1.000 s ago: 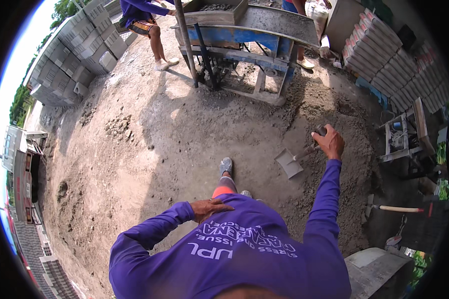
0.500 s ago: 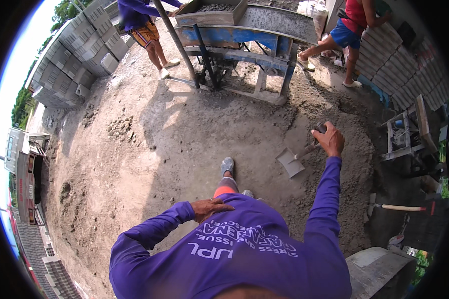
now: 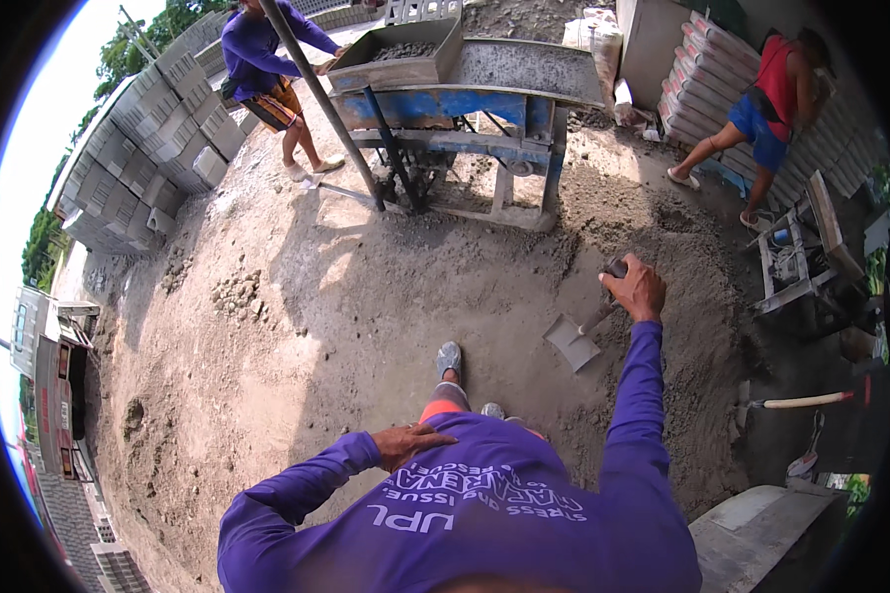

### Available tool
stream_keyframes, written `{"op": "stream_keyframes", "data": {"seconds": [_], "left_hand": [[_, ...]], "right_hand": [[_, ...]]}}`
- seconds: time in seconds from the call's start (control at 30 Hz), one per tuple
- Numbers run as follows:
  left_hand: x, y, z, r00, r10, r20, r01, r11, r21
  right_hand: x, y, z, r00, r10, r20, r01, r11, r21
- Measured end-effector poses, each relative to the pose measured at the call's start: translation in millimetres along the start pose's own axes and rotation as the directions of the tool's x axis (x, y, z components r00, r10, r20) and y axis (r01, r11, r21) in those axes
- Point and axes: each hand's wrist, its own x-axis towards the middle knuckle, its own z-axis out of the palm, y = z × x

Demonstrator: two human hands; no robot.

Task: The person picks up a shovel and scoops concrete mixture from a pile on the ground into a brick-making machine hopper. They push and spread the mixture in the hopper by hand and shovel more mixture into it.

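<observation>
My right hand (image 3: 639, 291) is closed around the dark top grip of a shovel (image 3: 572, 343). The shovel stands on the ground to my front right, its pale flat blade resting on the dirt and its shaft partly hidden by my hand. My left hand (image 3: 412, 445) lies against my waist on the purple shirt, fingers stretched out, holding nothing.
A blue machine (image 3: 465, 104) carries a tray (image 3: 396, 54) of grey mix; a person (image 3: 257, 49) in purple touches it. A person (image 3: 779, 84) in red bends near stacked sacks (image 3: 712, 74). Concrete blocks (image 3: 133, 163) stand left; a wooden frame (image 3: 806, 257) stands right.
The person in red has moved right, away from the machine, and bends over. My view has tilted up slightly. My hands keep their places on the shovel and at my waist.
</observation>
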Motion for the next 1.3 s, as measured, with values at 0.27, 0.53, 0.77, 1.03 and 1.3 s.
{"op": "stream_keyframes", "data": {"seconds": [0.27,0.53,0.77,1.03,1.3], "left_hand": [[-2,14,-11,0.999,-0.026,0.047,0.029,0.998,-0.064],[-4,7,-11,0.999,-0.023,0.029,0.026,0.995,-0.1],[-7,9,-14,0.999,-0.001,0.034,0.003,0.999,-0.054],[-6,4,-14,1.0,-0.002,0.03,0.004,0.997,-0.076],[-3,8,-18,0.999,0.032,0.01,-0.031,0.998,-0.061]], "right_hand": [[-6,-5,-7,1.0,0.022,0.02,-0.023,0.999,0.027],[-6,-8,-5,0.999,0.036,0.022,-0.037,0.998,0.045],[-9,-10,-7,0.999,0.029,0.014,-0.03,0.998,0.058],[-7,-7,-2,1.0,0.019,0.002,-0.019,0.998,0.061],[-6,-7,-3,1.0,0.025,-0.005,-0.024,0.998,0.064]]}}
